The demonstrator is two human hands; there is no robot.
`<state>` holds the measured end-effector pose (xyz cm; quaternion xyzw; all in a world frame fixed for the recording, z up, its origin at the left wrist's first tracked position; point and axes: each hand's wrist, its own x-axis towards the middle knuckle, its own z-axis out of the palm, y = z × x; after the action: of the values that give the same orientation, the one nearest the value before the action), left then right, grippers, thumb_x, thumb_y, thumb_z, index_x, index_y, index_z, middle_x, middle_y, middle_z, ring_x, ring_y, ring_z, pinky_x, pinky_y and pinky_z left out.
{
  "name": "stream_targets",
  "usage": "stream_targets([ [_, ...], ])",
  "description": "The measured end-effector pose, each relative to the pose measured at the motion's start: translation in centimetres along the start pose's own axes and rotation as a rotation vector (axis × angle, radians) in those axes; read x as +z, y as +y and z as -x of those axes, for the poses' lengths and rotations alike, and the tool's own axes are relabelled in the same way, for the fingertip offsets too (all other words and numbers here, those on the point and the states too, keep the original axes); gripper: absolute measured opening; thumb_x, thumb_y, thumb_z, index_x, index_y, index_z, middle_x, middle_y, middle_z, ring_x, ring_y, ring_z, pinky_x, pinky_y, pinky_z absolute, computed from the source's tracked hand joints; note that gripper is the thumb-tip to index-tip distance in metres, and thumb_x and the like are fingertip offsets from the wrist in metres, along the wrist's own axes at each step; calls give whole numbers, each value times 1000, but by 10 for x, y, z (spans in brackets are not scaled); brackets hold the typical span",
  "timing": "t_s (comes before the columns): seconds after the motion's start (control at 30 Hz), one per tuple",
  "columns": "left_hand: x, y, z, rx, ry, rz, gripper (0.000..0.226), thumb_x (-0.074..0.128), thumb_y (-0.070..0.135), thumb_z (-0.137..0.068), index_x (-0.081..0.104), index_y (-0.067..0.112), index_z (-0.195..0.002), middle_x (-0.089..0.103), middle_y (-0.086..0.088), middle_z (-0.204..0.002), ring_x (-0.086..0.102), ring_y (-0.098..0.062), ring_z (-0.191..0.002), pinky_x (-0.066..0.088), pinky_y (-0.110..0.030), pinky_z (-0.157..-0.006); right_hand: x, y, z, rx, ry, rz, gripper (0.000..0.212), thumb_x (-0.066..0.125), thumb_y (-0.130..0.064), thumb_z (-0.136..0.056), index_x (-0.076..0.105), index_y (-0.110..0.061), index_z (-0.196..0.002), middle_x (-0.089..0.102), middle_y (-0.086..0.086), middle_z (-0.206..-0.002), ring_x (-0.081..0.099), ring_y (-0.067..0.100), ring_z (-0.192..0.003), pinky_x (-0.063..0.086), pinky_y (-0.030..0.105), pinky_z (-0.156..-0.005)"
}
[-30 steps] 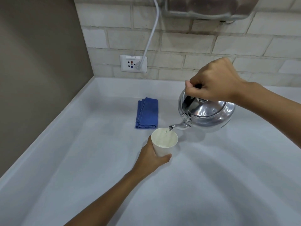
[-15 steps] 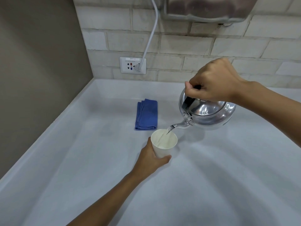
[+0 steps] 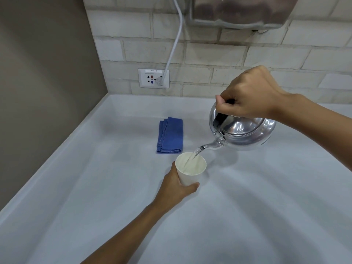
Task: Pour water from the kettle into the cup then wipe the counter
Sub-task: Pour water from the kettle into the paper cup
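A shiny metal kettle (image 3: 247, 133) hangs tilted to the left above the white counter (image 3: 95, 187). My right hand (image 3: 249, 94) is closed around its black handle. A thin stream of water runs from the spout into a white paper cup (image 3: 188, 176). The cup stands on the counter and my left hand (image 3: 175, 189) grips its lower side. A folded blue cloth (image 3: 170, 138) lies flat on the counter just behind the cup.
A brown wall runs along the left side and a tiled wall along the back. A wall socket (image 3: 153, 78) holds a white cable (image 3: 174, 40) going up. A metal appliance (image 3: 242, 12) hangs on the back wall above the kettle.
The kettle stays tilted and the stream into the cup looks a little fuller. Both hands keep their places.
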<state>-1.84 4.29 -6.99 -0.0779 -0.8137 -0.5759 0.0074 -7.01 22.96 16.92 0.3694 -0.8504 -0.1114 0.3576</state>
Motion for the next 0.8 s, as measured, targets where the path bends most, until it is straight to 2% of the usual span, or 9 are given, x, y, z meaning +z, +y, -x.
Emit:
stream_targets([
  [0.43, 0, 0, 0, -14, -4, 1, 70, 80, 38, -60, 36, 42, -115, 53, 23, -108, 52, -1, -101, 41, -5, -73, -3, 5, 1, 7, 17, 14, 46, 38, -23, -82, 35, -10, -38, 38, 15, -32, 18, 22, -39, 15, 22, -47],
  [0.6, -1, 0, -1, -18, -3, -1, 70, 80, 38, -60, 36, 43, -114, 53, 27, -105, 53, 1, -99, 42, -3, -72, -3, 6, 0, -6, 3, 34, 46, 39, -22, -82, 37, -9, -38, 37, 15, -31, 18, 22, -38, 9, 19, -48],
  [0.8, -1, 0, 0, -20, -7, 2, 71, 80, 38, -61, 36, 41, -117, 53, 19, -110, 52, -2, -101, 41, 0, -70, -5, 8, -1, 0, -4, 46, 46, 39, -21, -82, 38, -8, -38, 40, 17, -32, 19, 22, -39, 10, 20, -48],
])
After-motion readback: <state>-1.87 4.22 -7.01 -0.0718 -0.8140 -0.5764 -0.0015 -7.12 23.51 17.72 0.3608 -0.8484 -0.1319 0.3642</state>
